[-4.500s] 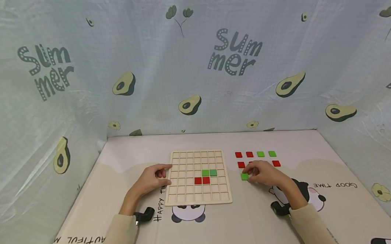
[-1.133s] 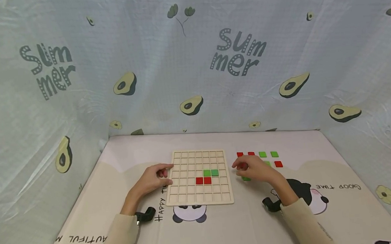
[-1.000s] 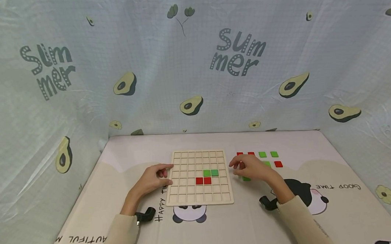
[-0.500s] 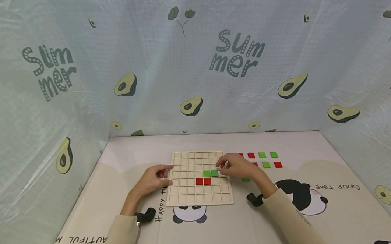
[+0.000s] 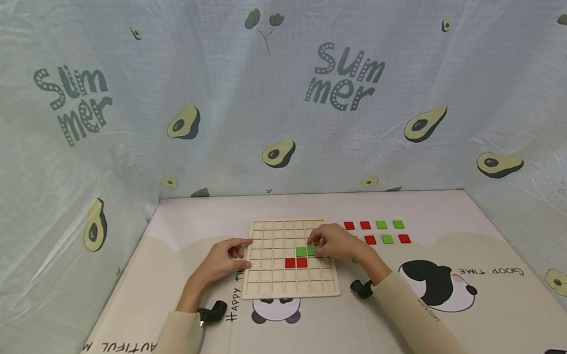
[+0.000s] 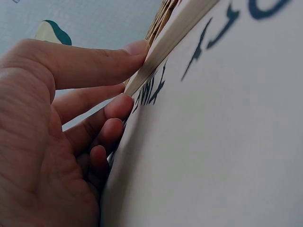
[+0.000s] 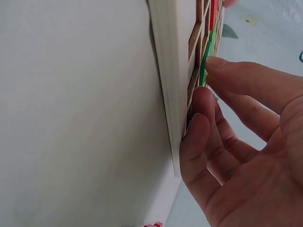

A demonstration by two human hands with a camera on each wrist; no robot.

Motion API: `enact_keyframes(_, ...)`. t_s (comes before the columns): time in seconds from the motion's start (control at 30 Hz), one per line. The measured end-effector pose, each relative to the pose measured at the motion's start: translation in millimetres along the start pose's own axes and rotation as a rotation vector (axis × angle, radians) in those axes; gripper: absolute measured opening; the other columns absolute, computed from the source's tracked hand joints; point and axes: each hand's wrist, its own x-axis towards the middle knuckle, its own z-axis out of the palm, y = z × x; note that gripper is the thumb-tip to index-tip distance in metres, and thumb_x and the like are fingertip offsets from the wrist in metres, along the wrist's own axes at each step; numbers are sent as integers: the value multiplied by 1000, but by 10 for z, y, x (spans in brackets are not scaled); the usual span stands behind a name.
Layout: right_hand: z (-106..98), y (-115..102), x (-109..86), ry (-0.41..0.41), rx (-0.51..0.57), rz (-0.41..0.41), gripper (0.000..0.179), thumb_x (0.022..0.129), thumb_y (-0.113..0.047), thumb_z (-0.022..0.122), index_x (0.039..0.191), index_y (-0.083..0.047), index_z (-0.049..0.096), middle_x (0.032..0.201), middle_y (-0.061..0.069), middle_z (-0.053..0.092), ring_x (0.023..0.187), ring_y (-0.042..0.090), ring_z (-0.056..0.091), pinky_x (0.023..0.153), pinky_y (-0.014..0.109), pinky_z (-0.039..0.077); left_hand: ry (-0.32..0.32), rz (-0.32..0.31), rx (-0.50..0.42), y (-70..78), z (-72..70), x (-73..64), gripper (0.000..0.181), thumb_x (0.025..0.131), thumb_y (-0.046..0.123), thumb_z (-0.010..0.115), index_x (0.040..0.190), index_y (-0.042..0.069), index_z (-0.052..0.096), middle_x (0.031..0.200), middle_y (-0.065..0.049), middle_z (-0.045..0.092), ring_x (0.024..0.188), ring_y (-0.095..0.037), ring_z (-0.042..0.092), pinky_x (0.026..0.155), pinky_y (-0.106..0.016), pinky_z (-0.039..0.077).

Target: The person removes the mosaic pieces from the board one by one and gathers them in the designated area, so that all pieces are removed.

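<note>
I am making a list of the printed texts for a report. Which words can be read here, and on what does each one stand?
"Summer": cloth backdrop, printed at left and at centre.
"GOOD TIME": table mat, upside down beside the panda drawing.
"HAPPY": mat, sideways by the grid board, the rest hidden.
"...AUTIFUL": mat's near left edge, upside down, partly cut off.

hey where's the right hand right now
In the head view the right hand is over the right part of the wooden grid board, its fingertips at the green tiles, just above the two red tiles.
</note>
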Motion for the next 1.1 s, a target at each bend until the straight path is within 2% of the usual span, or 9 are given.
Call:
enact_keyframes(0.43, 15, -4, -15, 16, -16, 23, 13, 86, -11, 80, 99, -14, 78, 95, -3, 69, 86, 14, 59, 79, 29, 53, -3, -13, 3, 34, -3, 10, 62, 78, 14, 83, 137, 3, 66, 87, -4, 58, 82, -16, 50, 74, -26, 39)
enact_keyframes(0.67, 44, 17, -15, 21, 27, 47, 16, 85, -9, 81, 97, -15, 73, 93, -4, 67, 87, 15, 58, 77, 29, 53, -7, -6, 7, 20, 5, 13, 62, 78, 14, 84, 137, 3, 66, 87, -3, 58, 81, -16, 50, 73, -26, 39)
enact_keyframes(0.9, 57, 8, -18, 22, 35, 9, 19, 84, -7, 81, 98, -15, 71, 91, -3, 66, 86, 15, 58, 76, 29, 52, -5, -16, 7, 12, 7, 2, 62, 78, 14, 84, 136, 4, 66, 87, -3, 58, 81, -16, 50, 73, -27, 39)
enact_keyframes(1.1, 52, 11, -23, 26, 26, 8, 21, 84, -7, 81, 101, -16, 73, 92, -4, 67, 87, 14, 59, 79, 29, 53, -4, -20, 6, 7, 2, 7, 63, 78, 14, 84, 137, 4, 66, 87, -3, 58, 82, -16, 50, 74, -27, 39)
